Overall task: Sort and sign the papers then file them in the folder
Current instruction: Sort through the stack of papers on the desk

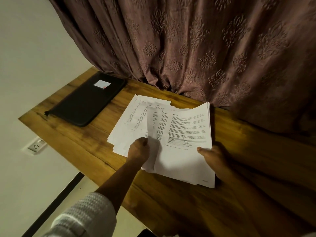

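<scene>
The papers (186,127) lie on the table (171,202) just past centre, a thick stack with a printed page on top, its long axis running roughly from 6 to 12 o'clock and tipped slightly toward 11. From the stack's left edge, loose sheets (130,120) fan out toward 10 o'clock, overlapping one another and lying flat on the wood. The right grip (212,154) holds the stack at its 4 o'clock side, thumb pressed on the top page and the fingers hidden underneath. The left grip (139,148) sits at the stack's 8 o'clock edge with curled fingers pinching a single sheet that shows only as a pale blur, so its text cannot be read. This looks like the sorting step: pages coming off the stack one at a time, with nothing signed as far as can be told and no pen in view. The folder (85,101), black, closed and bearing a white label (102,83), lies well apart at 10 o'clock from the left grip, its long axis running from 7 to 1 o'clock. The left grip is plainly the nearer one to it, and the fanned sheets lie between the stack and the folder, so filing would probably go leftward across them. A patterned curtain (205,48) hangs behind at 12 o'clock, touching the table's far edge. A wall socket (36,145) sits at 9 o'clock, and a knitted sleeve (89,216) covers the left forearm at 7 o'clock.
</scene>
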